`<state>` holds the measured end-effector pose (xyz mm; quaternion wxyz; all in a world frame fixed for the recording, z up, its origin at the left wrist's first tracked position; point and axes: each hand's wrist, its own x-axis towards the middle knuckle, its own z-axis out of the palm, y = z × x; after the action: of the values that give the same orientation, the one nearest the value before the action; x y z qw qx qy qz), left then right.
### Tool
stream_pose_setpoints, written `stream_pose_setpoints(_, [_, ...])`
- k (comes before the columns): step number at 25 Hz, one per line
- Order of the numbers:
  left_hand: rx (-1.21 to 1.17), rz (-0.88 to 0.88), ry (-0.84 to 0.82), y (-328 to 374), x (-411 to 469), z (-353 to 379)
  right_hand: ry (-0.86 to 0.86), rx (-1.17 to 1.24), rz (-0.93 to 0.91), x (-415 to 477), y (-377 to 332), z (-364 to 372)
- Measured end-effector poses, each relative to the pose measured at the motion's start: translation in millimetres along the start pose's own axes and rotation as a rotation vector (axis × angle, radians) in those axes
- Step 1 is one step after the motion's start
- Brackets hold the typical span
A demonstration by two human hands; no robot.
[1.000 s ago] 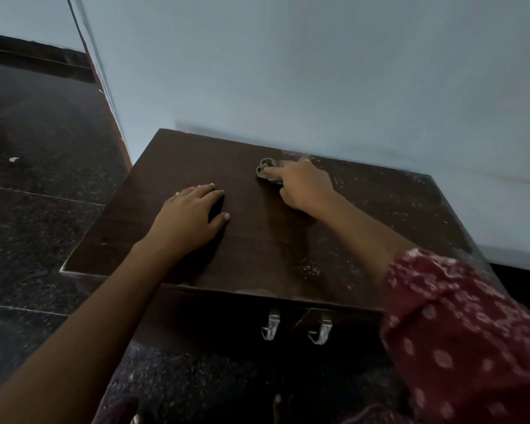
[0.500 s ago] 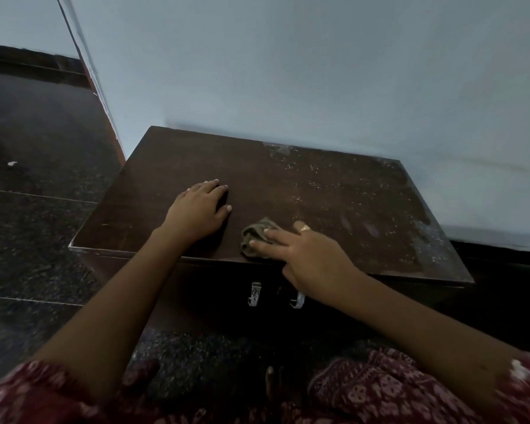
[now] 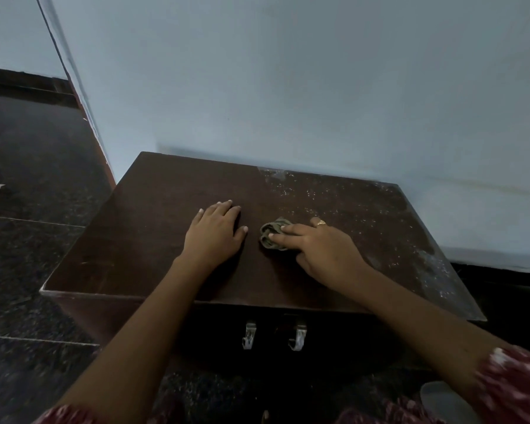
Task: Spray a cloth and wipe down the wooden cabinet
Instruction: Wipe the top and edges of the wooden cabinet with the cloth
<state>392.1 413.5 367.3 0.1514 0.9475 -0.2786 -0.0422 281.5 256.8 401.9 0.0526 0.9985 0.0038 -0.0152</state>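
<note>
Directly under the right hand [image 3: 325, 249], fingers straight, lies the cloth [image 3: 271, 237] on the cabinet [image 3: 147, 240].

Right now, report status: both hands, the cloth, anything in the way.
Left hand flat on wooden cabinet top, holding nothing. Right hand pressing balled cloth onto the top, mid-surface. Pale specks across the right half; no obstruction seen.

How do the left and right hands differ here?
The left hand lies flat and bare on the cabinet top; the right hand presses a crumpled cloth with straight fingers. The right hand wears a ring; the left hand shows none. The right hand sits nearer the dusty speckles than the left hand. Both are palm down on the top.
</note>
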Motion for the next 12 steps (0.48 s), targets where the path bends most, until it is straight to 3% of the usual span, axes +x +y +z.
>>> stream_pose_setpoints(12, [0.028,-0.028,0.022,11.3,17.7,4.5,-0.011,0.109,0.246,173.5,58.0,1.3])
